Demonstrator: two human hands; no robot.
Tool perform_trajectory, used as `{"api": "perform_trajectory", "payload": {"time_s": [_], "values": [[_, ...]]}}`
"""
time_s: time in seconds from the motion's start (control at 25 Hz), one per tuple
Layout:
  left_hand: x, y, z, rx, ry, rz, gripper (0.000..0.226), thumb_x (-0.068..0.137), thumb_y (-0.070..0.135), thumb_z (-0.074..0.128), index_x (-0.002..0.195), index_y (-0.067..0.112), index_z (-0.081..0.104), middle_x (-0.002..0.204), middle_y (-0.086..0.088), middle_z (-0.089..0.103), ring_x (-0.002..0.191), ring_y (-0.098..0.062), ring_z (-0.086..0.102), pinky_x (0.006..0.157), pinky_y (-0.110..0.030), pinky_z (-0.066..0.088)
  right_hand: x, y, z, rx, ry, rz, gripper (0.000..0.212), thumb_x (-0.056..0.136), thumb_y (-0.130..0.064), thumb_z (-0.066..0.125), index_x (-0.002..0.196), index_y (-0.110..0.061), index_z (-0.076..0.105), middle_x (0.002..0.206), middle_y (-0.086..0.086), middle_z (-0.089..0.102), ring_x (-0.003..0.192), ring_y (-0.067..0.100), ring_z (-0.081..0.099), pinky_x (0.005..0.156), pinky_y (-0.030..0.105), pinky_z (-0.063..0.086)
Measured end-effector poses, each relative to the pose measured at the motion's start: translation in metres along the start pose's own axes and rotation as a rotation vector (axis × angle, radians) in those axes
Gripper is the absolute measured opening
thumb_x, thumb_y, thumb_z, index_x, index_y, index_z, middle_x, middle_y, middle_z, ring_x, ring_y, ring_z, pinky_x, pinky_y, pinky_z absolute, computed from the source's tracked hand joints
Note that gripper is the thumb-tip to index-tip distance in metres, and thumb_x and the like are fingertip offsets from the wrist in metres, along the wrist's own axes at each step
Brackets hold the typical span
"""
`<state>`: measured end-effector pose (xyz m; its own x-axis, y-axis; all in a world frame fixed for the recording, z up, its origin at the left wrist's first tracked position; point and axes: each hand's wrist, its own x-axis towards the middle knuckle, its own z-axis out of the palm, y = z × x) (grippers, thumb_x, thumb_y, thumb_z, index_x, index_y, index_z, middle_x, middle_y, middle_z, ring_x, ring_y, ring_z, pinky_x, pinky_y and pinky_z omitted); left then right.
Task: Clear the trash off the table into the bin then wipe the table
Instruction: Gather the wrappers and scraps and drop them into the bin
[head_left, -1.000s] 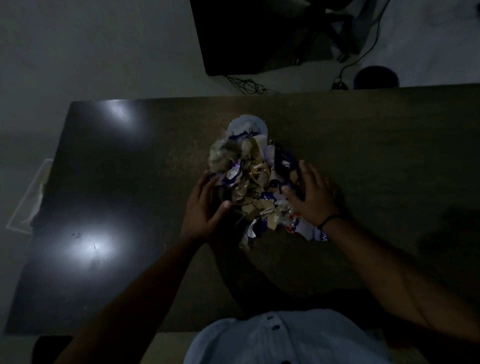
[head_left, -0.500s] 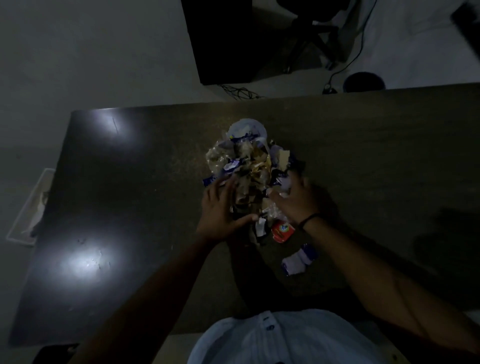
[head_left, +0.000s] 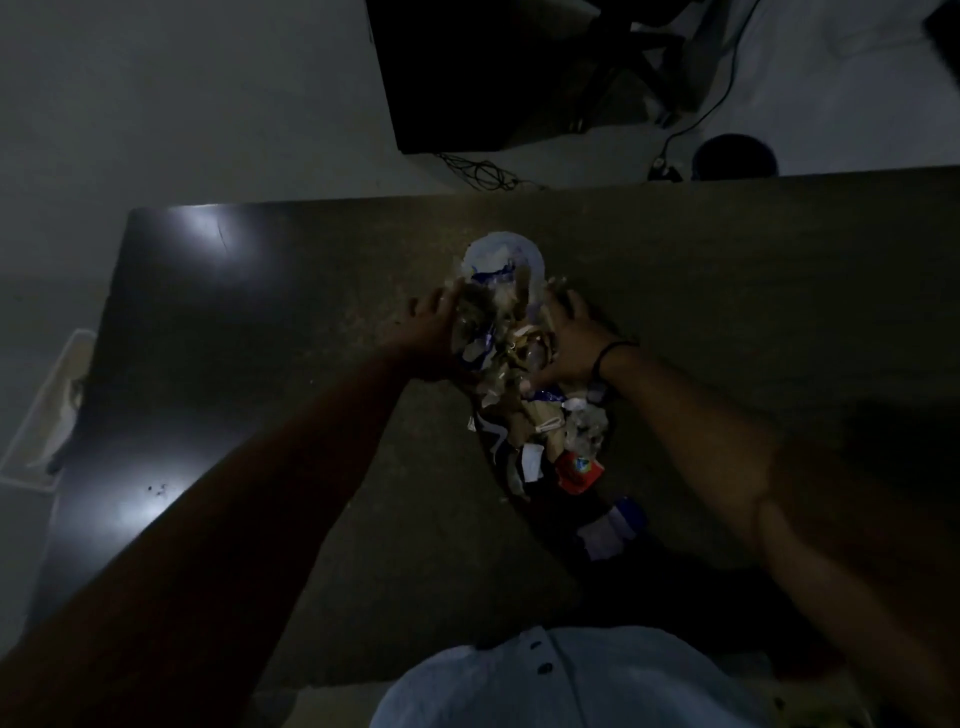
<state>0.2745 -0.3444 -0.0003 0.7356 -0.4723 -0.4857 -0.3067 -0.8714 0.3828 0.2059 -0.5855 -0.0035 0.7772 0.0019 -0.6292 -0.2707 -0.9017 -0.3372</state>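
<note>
Both hands squeezed the trash (head_left: 511, 364) between them at mid-bench: right hand (head_left: 569, 338) flat, fingers spread and pressing its side; left hand (head_left: 434, 332) against the other side, fingers buried, so I could not tell whether they gripped. To lift well, they should probably scoop low from underneath and press inward, since loose bits would likely spill. It looked like crumpled wrappers and paper scraps, a white disc (head_left: 501, 254) at the far end, a red wrapper (head_left: 579, 470) and a blue-white one (head_left: 613, 527) trailing along the bench (head_left: 260, 364) towards the person.
</note>
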Motion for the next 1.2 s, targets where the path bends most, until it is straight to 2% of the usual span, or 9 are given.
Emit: {"api": "perform_trajectory", "payload": {"time_s": [0.12,0.24,0.36,0.52,0.68,0.76,0.88,1.04,1.2], "values": [[0.017,0.010,0.016,0.061,0.037,0.128,0.139,0.067,0.055,0.092,0.166,0.022,0.000,0.171,-0.015,0.009,0.151,-0.044,0.025,0.120,-0.057,0.030,0.017,-0.025,0.011,-0.132,-0.008,-0.022,0.147,0.063,-0.054,0.092,0.158,-0.039,-0.018,0.168,0.012,-0.023,0.151,0.055,-0.004,0.119,0.066,0.022],[0.020,0.020,0.022,0.016,0.112,0.178,0.121,0.079,0.044,0.086,0.166,0.015,0.007,0.166,-0.018,0.021,0.138,-0.041,0.048,0.106,-0.048,0.047,0.024,-0.034,0.012,-0.243,0.093,-0.048,0.133,0.072,-0.046,0.089,0.161,-0.036,-0.010,0.168,0.017,-0.005,0.147,0.057,0.015,0.115,0.062,0.030],[0.019,0.032,0.023,-0.013,0.157,0.117,0.112,0.087,0.039,0.079,0.165,0.010,0.004,0.164,-0.021,0.029,0.135,-0.036,0.053,0.103,-0.044,0.050,0.031,-0.038,0.016,-0.244,0.221,-0.133,0.113,0.079,-0.034,0.083,0.162,-0.030,0.007,0.162,0.022,0.016,0.139,0.052,0.035,0.112,0.054,0.038],[0.011,0.045,0.039,-0.080,0.272,0.026,0.070,0.095,0.029,0.073,0.152,0.006,0.039,0.137,-0.019,0.059,0.115,-0.033,0.065,0.081,-0.031,0.044,0.022,-0.049,0.031,-0.147,0.334,-0.214,0.079,0.089,-0.013,0.068,0.159,-0.022,0.031,0.153,0.024,0.034,0.128,0.049,0.047,0.106,0.051,0.042],[0.000,0.044,0.045,-0.080,0.325,0.078,0.039,0.094,0.022,0.072,0.127,0.003,0.061,0.114,-0.017,0.071,0.098,-0.033,0.070,0.077,-0.032,0.047,0.011,-0.048,0.045,-0.048,0.427,-0.221,0.068,0.091,-0.003,0.059,0.154,-0.020,0.043,0.153,0.023,0.039,0.126,0.050,0.049,0.105,0.054,0.044],[-0.009,0.043,0.045,-0.103,0.381,0.087,0.035,0.093,0.022,0.073,0.123,0.005,0.065,0.109,-0.015,0.072,0.093,-0.032,0.070,0.075,-0.034,0.051,0.005,-0.050,0.047,-0.008,0.479,-0.249,0.065,0.090,0.001,0.058,0.151,-0.019,0.049,0.151,0.023,0.043,0.127,0.049,0.050,0.105,0.055,0.046],[-0.027,0.044,0.039,-0.172,0.461,0.131,0.033,0.089,0.019,0.077,0.118,0.007,0.067,0.108,-0.013,0.071,0.089,-0.027,0.069,0.070,-0.030,0.044,-0.010,-0.060,0.043,0.017,0.576,-0.272,0.060,0.088,0.008,0.056,0.144,-0.013,0.058,0.144,0.022,0.051,0.123,0.046,0.054,0.102,0.051,0.047],[-0.051,0.045,0.023,-0.209,0.526,0.158,0.032,0.090,0.018,0.076,0.120,0.010,0.066,0.111,-0.008,0.070,0.090,-0.019,0.068,0.074,-0.032,0.055,-0.030,-0.076,0.037,0.044,0.688,-0.297,0.058,0.082,0.011,0.059,0.135,-0.013,0.064,0.135,0.023,0.055,0.111,0.048,0.058,0.091,0.050,0.053],[-0.076,0.032,0.019,-0.193,0.574,0.175,0.032,0.091,0.017,0.076,0.121,0.013,0.065,0.112,-0.004,0.068,0.085,-0.007,0.056,0.065,-0.011,0.035,-0.046,-0.096,0.044,0.031,0.735,-0.344,0.058,0.080,0.010,0.063,0.132,-0.013,0.065,0.137,0.022,0.055,0.109,0.051,0.057,0.086,0.057,0.055]]}}
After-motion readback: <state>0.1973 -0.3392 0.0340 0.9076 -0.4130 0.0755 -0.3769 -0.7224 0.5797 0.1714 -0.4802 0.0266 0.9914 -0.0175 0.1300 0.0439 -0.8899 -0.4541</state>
